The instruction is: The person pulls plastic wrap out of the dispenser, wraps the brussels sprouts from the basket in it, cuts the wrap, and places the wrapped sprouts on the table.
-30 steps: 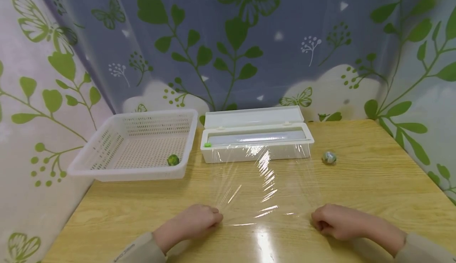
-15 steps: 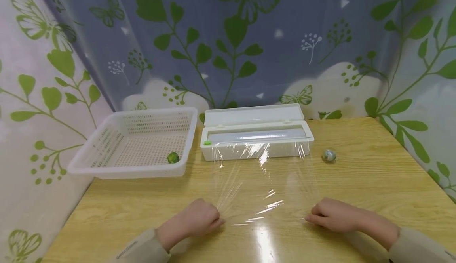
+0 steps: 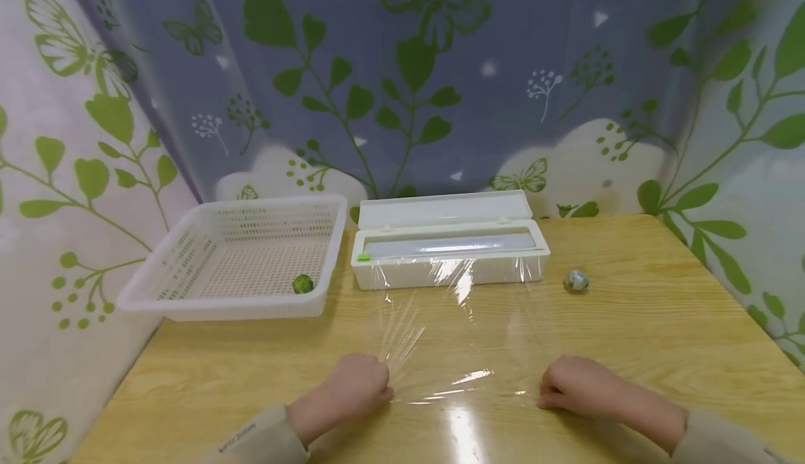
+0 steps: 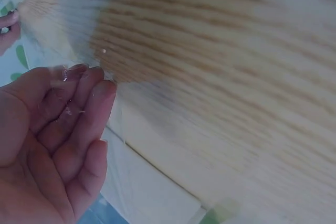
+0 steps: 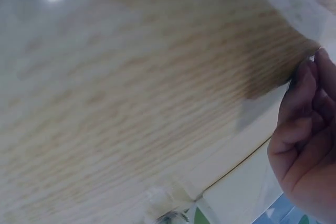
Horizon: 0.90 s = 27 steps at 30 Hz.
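The step in hand looks like drawing out a sheet of plastic wrap (image 3: 473,376), which spans from the open box (image 3: 440,228) to the person, above or on the table (image 3: 654,331). The left hand (image 3: 355,385) and right hand (image 3: 581,386) each pinch a near corner, well apart. The next move probably calls for even tension, so the film doesn't fold onto itself.

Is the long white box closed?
No, the long white box is open: its lid is raised, showing the shiny roll inside.
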### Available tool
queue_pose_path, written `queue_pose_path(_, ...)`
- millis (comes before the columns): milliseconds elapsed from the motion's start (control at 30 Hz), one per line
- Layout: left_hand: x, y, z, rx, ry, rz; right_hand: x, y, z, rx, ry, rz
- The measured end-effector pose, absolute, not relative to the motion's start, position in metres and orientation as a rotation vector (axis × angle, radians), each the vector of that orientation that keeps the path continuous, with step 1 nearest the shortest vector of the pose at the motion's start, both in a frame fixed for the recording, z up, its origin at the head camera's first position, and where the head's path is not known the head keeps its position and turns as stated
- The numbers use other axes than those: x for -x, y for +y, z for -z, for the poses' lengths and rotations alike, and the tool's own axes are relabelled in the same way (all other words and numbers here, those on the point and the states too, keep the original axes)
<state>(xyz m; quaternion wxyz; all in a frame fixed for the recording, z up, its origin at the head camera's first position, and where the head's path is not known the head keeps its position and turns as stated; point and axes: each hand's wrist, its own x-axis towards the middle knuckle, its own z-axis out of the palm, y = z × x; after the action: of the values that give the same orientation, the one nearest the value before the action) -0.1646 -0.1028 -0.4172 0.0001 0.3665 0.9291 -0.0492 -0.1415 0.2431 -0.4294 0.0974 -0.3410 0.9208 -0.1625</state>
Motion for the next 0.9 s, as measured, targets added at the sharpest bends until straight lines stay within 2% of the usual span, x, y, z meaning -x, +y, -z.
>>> queue_pose_path(200, 0.162, -0.102, 0.417, -1.074, 2.871, 0.142, 0.137, 0.239, 0.426, 0.995, 2.804, 0.370)
queue_pose_path(433, 0.163, -0.112, 0.418, -1.168, 2.805, 0.017, 0.136, 0.234, 0.427, 1.055, 2.881, 0.327)
queue_pose_path(700, 0.172, -0.120, 0.421, -1.222, 2.700, -0.045, 0.142, 0.239, 0.431, 1.067, 2.698, 0.542)
queue_pose_path(900, 0.176, -0.124, 0.421, -1.196, 2.608, -0.113, 0.145, 0.247, 0.435, 1.251, 2.624, 0.716)
